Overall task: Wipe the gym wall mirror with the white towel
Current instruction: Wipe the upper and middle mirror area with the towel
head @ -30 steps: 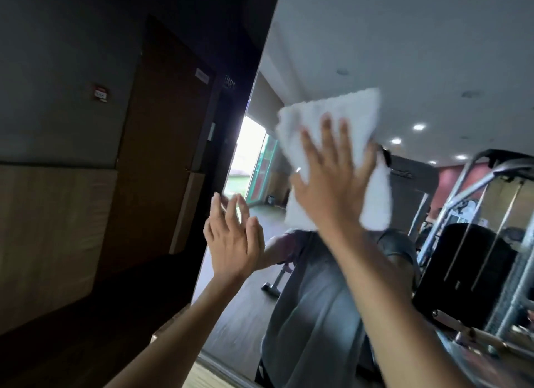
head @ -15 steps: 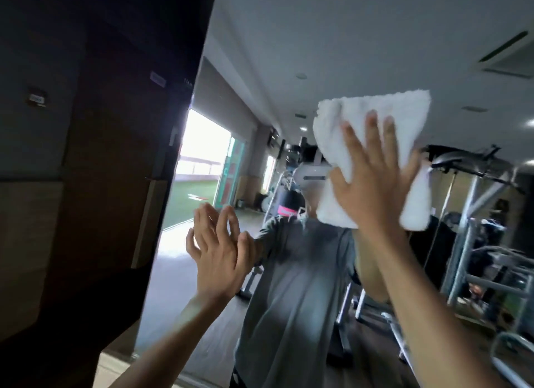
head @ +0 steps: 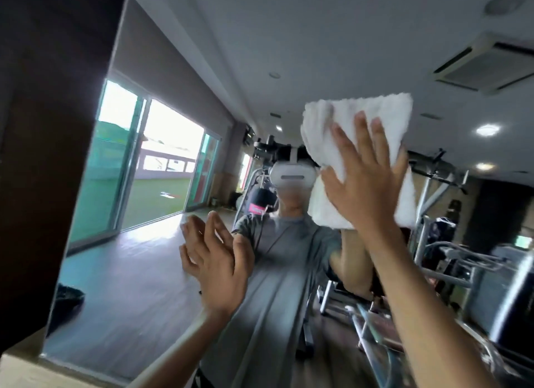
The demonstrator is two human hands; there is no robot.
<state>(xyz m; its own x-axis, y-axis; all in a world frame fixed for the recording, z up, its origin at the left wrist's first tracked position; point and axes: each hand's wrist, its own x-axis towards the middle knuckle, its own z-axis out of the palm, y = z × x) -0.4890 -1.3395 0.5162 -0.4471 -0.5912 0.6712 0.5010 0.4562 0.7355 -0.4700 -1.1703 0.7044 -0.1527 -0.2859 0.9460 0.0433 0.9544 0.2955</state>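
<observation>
The fingers [head: 344, 145] of the right hand [head: 367, 185] were straight and spread, pressing flat on the white towel [head: 355, 121] rather than curling round it. The towel, folded into a thick pad, lay against the gym wall mirror [head: 260, 40] at about head height, its upper edge and right side showing past the palm. The left hand [head: 216, 260] was raised lower down and to the left, fingers apart and loosely bent, holding nothing. Whether it touched the glass could not be told.

Outward from the hands, the mirror filled most of the view. It showed the person's grey shirt, gym machines [head: 445, 243] and a bright sliding door [head: 150, 162]. A dark wooden wall panel [head: 43, 127] met the mirror's left edge.

By my reading the wiping was under way, with the towel working the upper band not far from that left edge. The glass showed no streaks, wet marks or smears, so the cleaned share could not be judged. The lower glass beneath the hands and the stretch running off to the right probably remained to be covered.
</observation>
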